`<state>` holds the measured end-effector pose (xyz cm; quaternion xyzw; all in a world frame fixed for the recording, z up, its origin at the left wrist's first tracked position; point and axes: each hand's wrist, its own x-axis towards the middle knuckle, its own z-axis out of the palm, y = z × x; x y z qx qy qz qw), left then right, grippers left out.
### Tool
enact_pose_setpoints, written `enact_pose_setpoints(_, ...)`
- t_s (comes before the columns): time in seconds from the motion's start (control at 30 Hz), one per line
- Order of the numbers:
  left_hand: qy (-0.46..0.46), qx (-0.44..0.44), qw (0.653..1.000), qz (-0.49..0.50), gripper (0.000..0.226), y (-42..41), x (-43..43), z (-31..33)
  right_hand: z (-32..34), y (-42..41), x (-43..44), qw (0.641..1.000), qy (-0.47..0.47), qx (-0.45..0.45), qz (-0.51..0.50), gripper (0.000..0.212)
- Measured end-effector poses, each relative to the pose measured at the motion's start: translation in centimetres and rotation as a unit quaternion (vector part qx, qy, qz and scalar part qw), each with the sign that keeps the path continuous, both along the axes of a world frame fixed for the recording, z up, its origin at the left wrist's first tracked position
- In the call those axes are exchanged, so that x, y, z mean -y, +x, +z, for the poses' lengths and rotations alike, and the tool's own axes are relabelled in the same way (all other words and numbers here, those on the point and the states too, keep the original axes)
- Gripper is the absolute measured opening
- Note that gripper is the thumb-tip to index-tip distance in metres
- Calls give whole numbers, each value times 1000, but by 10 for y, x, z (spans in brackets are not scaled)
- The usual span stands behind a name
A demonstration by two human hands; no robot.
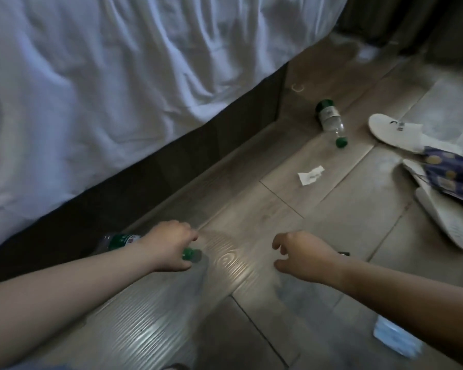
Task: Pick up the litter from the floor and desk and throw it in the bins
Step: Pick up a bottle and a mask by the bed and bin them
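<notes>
My left hand grips a clear plastic bottle near its green cap, low over the wooden floor beside the bed base. The bottle's green-labelled body points back to the left. My right hand hovers to the right with its fingers loosely curled and thumb apart. A faint translucent film, possibly a clear bag, hangs blurred below both hands; whether my right hand holds it is unclear. A second green-capped bottle lies on the floor ahead. A crumpled white paper scrap lies nearer.
The bed with white sheets fills the left side, above its dark base. Two white slippers and a blue patterned packet lie at the right. A pale blue item lies under my right forearm. White tissue lies far back.
</notes>
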<state>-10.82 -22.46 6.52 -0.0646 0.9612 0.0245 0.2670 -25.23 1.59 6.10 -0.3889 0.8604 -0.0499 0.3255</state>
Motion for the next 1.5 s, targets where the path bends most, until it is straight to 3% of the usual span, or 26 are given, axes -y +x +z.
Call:
enact_pose_setpoints(0.3,-44,29,999,2,64,25,34,-33,-12,33,-9,999,26,20,37,44)
enact_pose_setpoints(0.5,-53,25,998,0,49,36,38,-63,-13,34,-7,999,24,37,30,42)
enact_pose_setpoints(0.73,78,-103,991,31,49,2,2,-60,-26,8,-20,999,19,24,-14,44)
enact_pose_setpoints(1.0,183,-186,962,86,46,-64,-51,-34,-43,-76,-52,991,37,-65,-108,49)
enact_pose_setpoints(1.17,176,-169,961,129,56,-102,-60,-28,-59,-139,-43,989,48,-114,-83,60)
enact_pose_setpoints(1.27,191,-170,953,163,51,-111,-59,-35,-77,-161,-21,991,31,-122,-56,68)
enact_pose_setpoints(1.4,225,-169,938,203,46,-108,-57,-45,-98,-184,6,983,-48,-151,-96,71)
enact_pose_setpoints(1.5,243,-164,925,241,44,-103,-56,-51,-109,-194,15,986,-40,-138,-88,76)
